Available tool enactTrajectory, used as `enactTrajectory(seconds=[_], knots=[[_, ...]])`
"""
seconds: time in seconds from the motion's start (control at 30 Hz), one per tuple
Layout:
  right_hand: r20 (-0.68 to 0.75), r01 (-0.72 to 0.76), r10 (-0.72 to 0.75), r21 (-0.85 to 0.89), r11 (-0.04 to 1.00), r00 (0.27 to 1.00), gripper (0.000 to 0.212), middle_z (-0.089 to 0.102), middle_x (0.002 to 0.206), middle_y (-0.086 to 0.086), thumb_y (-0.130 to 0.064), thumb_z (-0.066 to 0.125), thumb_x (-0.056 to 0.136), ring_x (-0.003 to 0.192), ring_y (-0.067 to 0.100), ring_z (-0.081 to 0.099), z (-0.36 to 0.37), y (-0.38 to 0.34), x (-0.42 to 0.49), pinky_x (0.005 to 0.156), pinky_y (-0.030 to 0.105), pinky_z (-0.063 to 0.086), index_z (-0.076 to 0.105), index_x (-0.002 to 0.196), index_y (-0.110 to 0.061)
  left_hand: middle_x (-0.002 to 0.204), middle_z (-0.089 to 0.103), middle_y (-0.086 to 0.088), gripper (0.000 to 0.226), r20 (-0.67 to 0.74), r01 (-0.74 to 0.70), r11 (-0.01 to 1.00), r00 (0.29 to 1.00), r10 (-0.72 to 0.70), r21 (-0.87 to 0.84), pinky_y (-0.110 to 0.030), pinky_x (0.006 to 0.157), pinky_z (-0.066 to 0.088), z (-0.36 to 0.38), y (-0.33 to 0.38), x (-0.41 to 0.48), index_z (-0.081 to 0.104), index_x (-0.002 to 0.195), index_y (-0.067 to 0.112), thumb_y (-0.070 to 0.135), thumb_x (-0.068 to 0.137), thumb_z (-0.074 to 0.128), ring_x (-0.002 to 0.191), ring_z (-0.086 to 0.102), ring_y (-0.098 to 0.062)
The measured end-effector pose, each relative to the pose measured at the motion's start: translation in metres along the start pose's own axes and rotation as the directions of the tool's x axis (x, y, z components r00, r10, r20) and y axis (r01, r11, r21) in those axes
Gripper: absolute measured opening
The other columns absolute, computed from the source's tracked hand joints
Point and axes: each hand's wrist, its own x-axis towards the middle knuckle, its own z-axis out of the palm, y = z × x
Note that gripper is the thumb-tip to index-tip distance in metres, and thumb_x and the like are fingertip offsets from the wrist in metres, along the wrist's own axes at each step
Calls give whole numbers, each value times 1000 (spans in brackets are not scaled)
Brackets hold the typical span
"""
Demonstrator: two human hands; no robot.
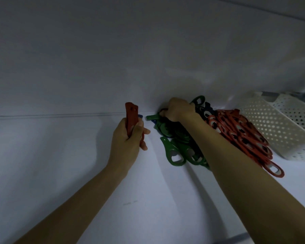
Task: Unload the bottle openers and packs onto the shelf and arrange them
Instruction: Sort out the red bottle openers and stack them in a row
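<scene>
Fingers (145, 131) of the left hand (125, 143) are clenching round a red opener (131, 117), holding it upright over the shelf (60, 164) with its holed end pointing up against the back wall (148, 59). Whether a second one is lying stacked against it I cannot tell. A sliver of blue is showing just behind it.

The right hand (179, 109) is reaching to the far end of the pile, close to where shelf and wall are meeting. Knuckles are facing up and its fingers are curling down into the green openers (173, 152), gripping some of them. A green loop is sticking out beyond the hand and a green handle is poking out to its left. How many it is grasping is hidden under the palm.

More green openers are lying on the shelf nearer the camera, heads toward the front, just left of the right forearm. Blue openers (207, 109) are lying behind the wrist. A red heap (239, 131) is sprawling along the far side of the forearm, one red loop trailing out toward the front. The forearm is crossing over the pile and covering its middle.

A white perforated basket (271, 124) is sitting tilted at the right, just beside the red heap.
</scene>
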Motion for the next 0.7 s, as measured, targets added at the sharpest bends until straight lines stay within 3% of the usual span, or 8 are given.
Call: enactTrajectory(seconds=[0.13, 0.23, 0.4, 0.47, 0.53, 0.6, 0.7], knots=[[-103, 81, -63, 181, 980, 993, 30, 60, 118, 4, -33, 68, 85, 108, 27, 55, -10, 10, 0, 98, 40, 43, 59, 108, -16, 71, 67, 0, 7, 18, 45, 998, 999, -45, -33, -15, 37, 38, 0, 2, 1, 58, 94, 18, 18, 95, 52, 43, 54, -10], [-317, 228, -149, 229, 946, 937, 20, 61, 106, 5, -34, 67, 86, 97, 23, 57, -15, 15, -14, 86, 38, 48, 64, 94, -16, 64, 67, 4, 8, 40, 109, 994, 993, -109, -6, -17, 36, 37, -2, 5, 3, 58, 92, 17, 22, 95, 53, 41, 56, -11], [-760, 570, -162, 310, 761, 630, 4, 61, 87, 5, -10, 65, 88, 73, 15, 57, 12, 0, -65, 68, 29, 53, 64, 87, -6, 68, 69, -3, 33, 150, 406, 903, 910, -386, -140, -19, 36, 39, -12, 14, 14, 60, 99, 14, 44, 94, 47, 47, 59, -15], [-772, 677, -257, 285, 679, 582, 11, 65, 89, 6, 3, 66, 81, 79, 16, 62, 32, -10, -84, 71, 26, 52, 69, 88, -6, 70, 68, -5, 49, 214, 451, 866, 887, -409, -216, -18, 36, 37, -13, 16, 17, 63, 97, 17, 59, 88, 39, 48, 58, -16], [-679, 740, -428, 260, 620, 597, 26, 70, 94, 8, 11, 66, 73, 85, 19, 66, 47, -17, -93, 75, 30, 55, 72, 93, -4, 68, 66, -1, 48, 243, 439, 859, 892, -381, -263, -18, 38, 38, -14, 17, 16, 65, 93, 16, 59, 82, 46, 50, 57, -13], [-610, 754, -496, 281, 594, 619, 34, 72, 100, 9, 15, 65, 71, 91, 22, 68, 51, -21, -94, 83, 31, 55, 74, 98, -3, 69, 67, -1, 31, 201, 396, 873, 915, -349, -285, -18, 40, 41, -16, 14, 15, 62, 102, 9, 35, 88, 54, 51, 58, -11], [-624, 728, -426, 372, 577, 656, 37, 73, 98, 8, 19, 57, 70, 91, 16, 65, 48, -21, -96, 84, 26, 52, 74, 94, -4, 91, 66, -8, 31, 151, 364, 890, 930, -334, -274, -18, 46, 47, -16, 13, 13, 51, 124, 4, 12, 95, 51, 61, 64, -12]])
